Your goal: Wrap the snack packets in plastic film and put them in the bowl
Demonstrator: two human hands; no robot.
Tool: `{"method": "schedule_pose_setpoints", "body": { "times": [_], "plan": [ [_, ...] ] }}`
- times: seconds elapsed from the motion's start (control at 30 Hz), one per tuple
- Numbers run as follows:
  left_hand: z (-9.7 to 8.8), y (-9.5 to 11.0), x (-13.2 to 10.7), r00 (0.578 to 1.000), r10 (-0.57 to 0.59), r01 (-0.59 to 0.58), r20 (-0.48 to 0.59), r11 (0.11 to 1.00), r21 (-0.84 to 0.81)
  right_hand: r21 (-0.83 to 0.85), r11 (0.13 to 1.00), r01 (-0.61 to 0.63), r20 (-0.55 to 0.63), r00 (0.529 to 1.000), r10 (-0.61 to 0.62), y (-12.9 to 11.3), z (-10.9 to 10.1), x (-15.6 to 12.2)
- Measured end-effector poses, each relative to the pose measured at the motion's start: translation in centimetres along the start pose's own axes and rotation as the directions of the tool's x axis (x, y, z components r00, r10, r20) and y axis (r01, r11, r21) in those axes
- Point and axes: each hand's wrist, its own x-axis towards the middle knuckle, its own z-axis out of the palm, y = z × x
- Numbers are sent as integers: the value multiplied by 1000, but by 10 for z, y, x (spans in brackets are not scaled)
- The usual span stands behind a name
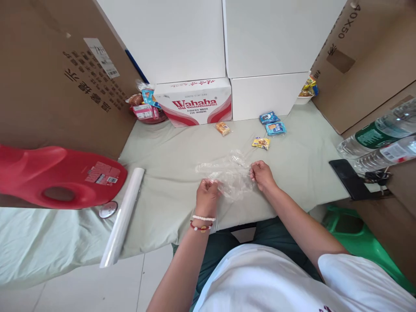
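Observation:
A crumpled piece of thin, clear plastic film [235, 177] is stretched between my hands above the cloth; whether it is a bag or a loose sheet I cannot tell. My left hand [207, 195], with a white beaded and a red bracelet at the wrist, pinches its near left part. At the right edge of the film, my right hand [261, 174] closes its fingers on it. Just beyond the film lie a yellow snack packet [261, 143], two blue snack packets [275, 128] [269, 117] and an orange-brown wrapped snack [222, 128].
On the left are a roll of clear film [121, 219], a red jug [97, 177] and a round lid-like disc [108, 209]. A Wahaha carton [195, 104] stands behind. To the right lie water bottles [377, 138] and a black phone [349, 177]. Filled snack bowls [303, 100] [151, 115] sit in the back corners.

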Motion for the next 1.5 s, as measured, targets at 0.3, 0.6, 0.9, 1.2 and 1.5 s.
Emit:
{"method": "schedule_pose_setpoints", "body": {
  "times": [0.3,0.6,0.9,1.2,1.5],
  "plan": [
    [-77,-16,-3,971,-51,104,-235,970,219,-578,759,299,133,953,-274,-3,-17,6],
    [-58,51,3,690,714,-494,118,346,798,-772,484,412,236,892,-385,5,1,9],
    [-46,8,36,763,380,-645,523,493,583,-709,554,437,175,869,-462,6,-10,11],
    [-104,-5,12,481,467,-877,742,265,402,-778,461,428,214,869,-446,1,-15,28],
    [-78,-8,11,844,350,-531,407,429,731,-770,438,464,252,852,-459,4,-17,23]
  ]
}}
